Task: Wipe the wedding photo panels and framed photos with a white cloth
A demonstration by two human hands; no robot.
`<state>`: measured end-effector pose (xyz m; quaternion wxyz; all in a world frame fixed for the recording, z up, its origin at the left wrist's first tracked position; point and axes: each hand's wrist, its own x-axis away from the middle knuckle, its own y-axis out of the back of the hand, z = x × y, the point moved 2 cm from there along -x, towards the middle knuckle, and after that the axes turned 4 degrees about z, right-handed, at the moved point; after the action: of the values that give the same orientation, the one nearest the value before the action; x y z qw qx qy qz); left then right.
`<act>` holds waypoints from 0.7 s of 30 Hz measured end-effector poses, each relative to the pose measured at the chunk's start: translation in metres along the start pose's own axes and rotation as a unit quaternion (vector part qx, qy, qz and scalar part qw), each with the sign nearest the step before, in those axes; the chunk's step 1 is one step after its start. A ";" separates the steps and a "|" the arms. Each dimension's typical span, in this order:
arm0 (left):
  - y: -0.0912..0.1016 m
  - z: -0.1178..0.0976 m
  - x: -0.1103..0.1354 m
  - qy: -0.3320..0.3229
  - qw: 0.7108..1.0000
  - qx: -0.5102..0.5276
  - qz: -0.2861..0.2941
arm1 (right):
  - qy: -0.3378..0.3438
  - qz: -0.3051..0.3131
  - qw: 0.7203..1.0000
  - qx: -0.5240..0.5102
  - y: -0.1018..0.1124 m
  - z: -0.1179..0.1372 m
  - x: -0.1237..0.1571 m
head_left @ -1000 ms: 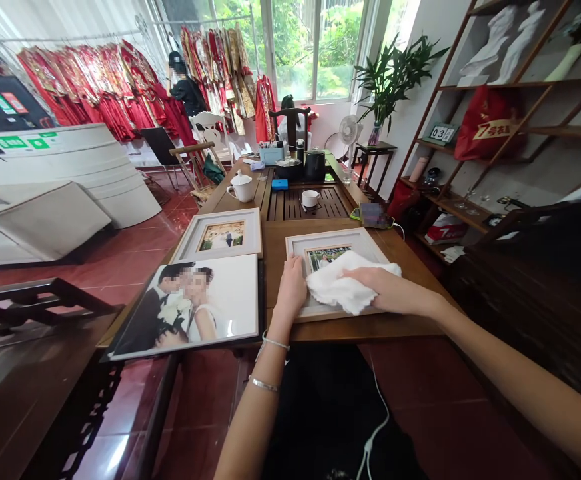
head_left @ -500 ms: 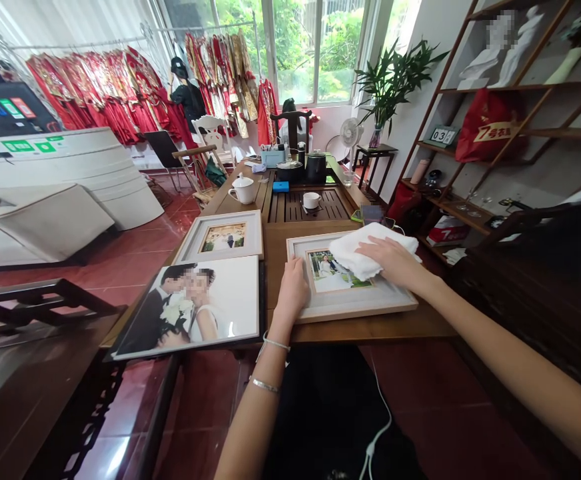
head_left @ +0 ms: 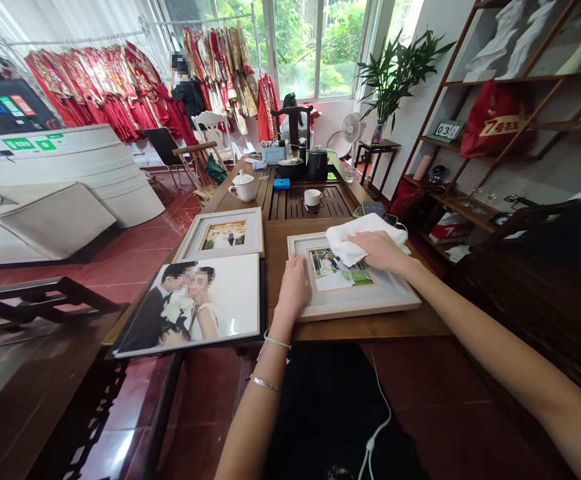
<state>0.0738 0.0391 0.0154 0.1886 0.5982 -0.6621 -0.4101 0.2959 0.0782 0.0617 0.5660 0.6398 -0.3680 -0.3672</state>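
Observation:
A light wooden picture frame [head_left: 358, 311] with a grey mat and a small wedding photo lies on the near part of the table. My left hand [head_left: 294, 288] grips its left edge, fingers closed round the rim. My right hand [head_left: 378, 250] presses a folded white cloth [head_left: 343, 233] onto the upper right of the frame, hiding that corner and part of the photo. To the left lies a second picture frame [head_left: 225, 259] of the same kind. Nearer me, a large wedding photo panel [head_left: 238, 293] overhangs the front edge of the table.
Behind the frames stand a white lidded mug [head_left: 243, 187], a slatted tea tray [head_left: 295, 205] with a white cup [head_left: 312, 197], and a dark kettle [head_left: 317, 162]. A phone [head_left: 373, 209] lies just beyond the cloth. Wooden shelves [head_left: 500, 83] rise at right; people are in the background.
My right hand has slid the cloth slightly left and up across the frame, uncovering more of the photo's right side. My left hand keeps its hold.

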 end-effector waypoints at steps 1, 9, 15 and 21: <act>0.000 0.000 0.000 0.002 1.000 -0.003 0.003 | 0.008 0.009 1.000 0.000 0.002 0.005 0.009; 0.000 0.000 -0.001 0.004 1.000 -0.007 -0.001 | 0.101 0.057 0.984 -0.135 0.032 0.049 0.095; 0.000 0.001 0.000 0.006 1.000 0.010 -0.002 | 0.081 -0.005 0.980 -0.183 0.029 0.039 0.111; 0.001 0.000 -0.001 0.015 1.000 0.008 0.006 | 0.056 -0.052 0.992 -0.105 0.000 0.006 0.086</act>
<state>0.0737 0.0396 0.0165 0.1955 0.6019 -0.6662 -0.3946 0.3301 -0.0003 0.0567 0.6300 0.6143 -0.2616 -0.3967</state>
